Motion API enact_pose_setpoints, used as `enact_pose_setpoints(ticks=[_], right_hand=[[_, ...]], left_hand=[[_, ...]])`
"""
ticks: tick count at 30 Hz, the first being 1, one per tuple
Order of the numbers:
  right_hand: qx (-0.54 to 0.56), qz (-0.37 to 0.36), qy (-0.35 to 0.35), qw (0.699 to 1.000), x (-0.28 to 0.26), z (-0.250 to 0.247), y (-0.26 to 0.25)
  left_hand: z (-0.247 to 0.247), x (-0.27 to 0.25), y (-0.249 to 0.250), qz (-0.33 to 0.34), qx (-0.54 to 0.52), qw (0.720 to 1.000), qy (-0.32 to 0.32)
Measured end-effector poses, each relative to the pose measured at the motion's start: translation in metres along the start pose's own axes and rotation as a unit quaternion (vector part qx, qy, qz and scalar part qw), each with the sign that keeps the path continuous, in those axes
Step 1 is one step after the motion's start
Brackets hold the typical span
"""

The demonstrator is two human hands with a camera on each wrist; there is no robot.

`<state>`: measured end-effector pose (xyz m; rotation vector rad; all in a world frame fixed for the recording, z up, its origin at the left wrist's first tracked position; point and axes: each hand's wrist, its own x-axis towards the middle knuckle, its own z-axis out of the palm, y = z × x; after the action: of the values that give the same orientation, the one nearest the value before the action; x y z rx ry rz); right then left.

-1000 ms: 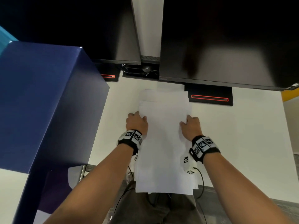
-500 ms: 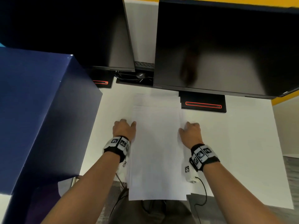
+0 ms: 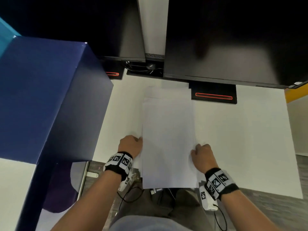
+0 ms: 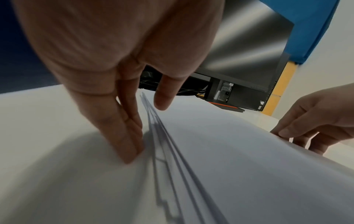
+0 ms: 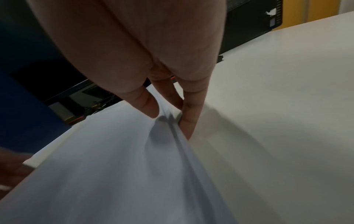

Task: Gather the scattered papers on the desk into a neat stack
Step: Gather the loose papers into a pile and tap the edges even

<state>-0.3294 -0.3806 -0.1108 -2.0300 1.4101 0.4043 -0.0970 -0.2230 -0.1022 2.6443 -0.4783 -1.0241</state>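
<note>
A stack of white papers [image 3: 168, 139] lies lengthwise on the white desk [image 3: 241, 139], its near end hanging over the desk's front edge. Several sheet edges stand offset at the far end and along the left side of the stack [image 4: 239, 159]. My left hand [image 3: 138, 139] is at the left edge: in the left wrist view its straight fingers [image 4: 122, 136] touch the desk beside the sheets, the thumb above the paper. My right hand [image 3: 196, 148] pinches the right edge [image 5: 170, 124], thumb on top of the stack [image 5: 95, 166], fingers [image 5: 189, 115] under it.
Two black monitors [image 3: 233, 39] stand at the back with their stands [image 3: 214, 95] just beyond the papers. A large dark blue box [image 3: 50, 97] rises along the left side. Cables [image 3: 143, 67] run between the monitors. Bare desk extends to the right.
Both hands have slid along the stack's sides toward its near end. The left hand went out from the edge and came back against it. The sheets look more closely lined up.
</note>
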Motion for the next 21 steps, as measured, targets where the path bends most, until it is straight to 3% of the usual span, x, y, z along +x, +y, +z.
enact_pose_setpoints(ticks=[5,8,13,17,21], right_hand=[[-0.031,-0.001,-0.017,0.999,-0.015,0.016,-0.005],[-0.053,0.034,-0.024,0.998,-0.017,0.008,0.003],[-0.078,0.048,-0.082,0.992,-0.035,0.012,0.001],[-0.019,0.08,-0.069,0.994,-0.027,-0.005,0.002],[0.036,0.048,0.003,0.998,0.005,-0.037,0.0]], left_hand=[[0.011,-0.019,-0.004,-0.003,-0.012,1.0,0.012],[0.006,-0.022,-0.016,0.002,0.016,1.0,0.007],[0.018,-0.032,-0.026,0.005,0.019,1.0,-0.021],[0.007,-0.032,-0.018,0.015,0.032,0.999,-0.005],[-0.022,-0.002,-0.006,-0.047,-0.045,0.996,0.063]])
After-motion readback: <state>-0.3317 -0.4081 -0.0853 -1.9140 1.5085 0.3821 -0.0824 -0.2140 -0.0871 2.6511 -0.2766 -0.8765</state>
